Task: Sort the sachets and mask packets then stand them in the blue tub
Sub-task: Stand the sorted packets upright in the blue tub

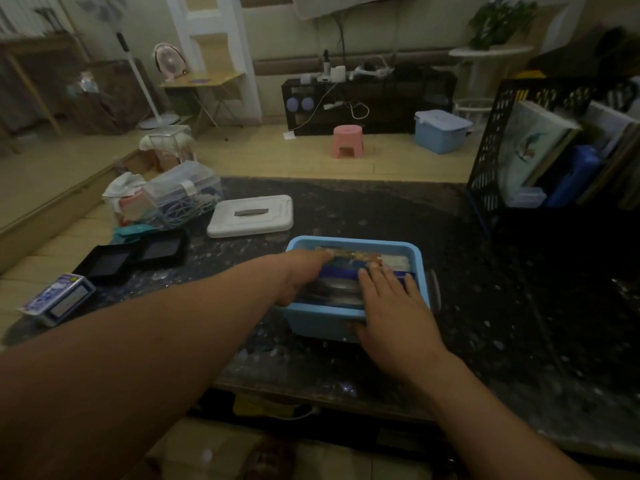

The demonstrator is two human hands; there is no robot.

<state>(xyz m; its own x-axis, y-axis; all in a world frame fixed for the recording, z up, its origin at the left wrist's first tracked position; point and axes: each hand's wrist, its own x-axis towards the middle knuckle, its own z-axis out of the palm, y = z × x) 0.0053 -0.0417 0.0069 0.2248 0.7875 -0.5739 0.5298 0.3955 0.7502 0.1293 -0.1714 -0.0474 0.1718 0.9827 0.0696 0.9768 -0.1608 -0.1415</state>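
Standing on edge inside the blue tub [363,241], a row of packets [353,260] is taking up most of its width. The tub is sitting on the dark speckled desk [381,209], close to the near edge. Dim light and blur are hiding all the print, so sachets and mask packets are not telling apart here. Only a dark blue edge, some pale ones at the tub's right end and darker ones toward its near wall are showing.

Left hand [304,271] is lying over the tub's left wall, one digit stretching along the packet tops. The rest of its fingers are dipping below the rim, hidden; cannot tell whether they are pinching anything.

Right hand [389,299] is lying flat across the tub's near right corner. Its fingers [381,278] are resting straight and slightly spread on the packet tops, thumb hanging down outside the tub's front wall. It is covering the near packets and that stretch of rim.

- Beyond the tub, to its left: a white lid [251,216] is lying flat.
- Further left of the tub: a clear box [180,192] is holding coiled cables, with two black trays [135,254] and a small blue-and-white carton [59,299] nearer.
- Right of the tub, farther back: a black mesh rack [491,140] is holding books, cut off by the frame edge.
- On the floor beyond the tub: a pink stool [347,140] and a pale blue bin [441,131] are standing.
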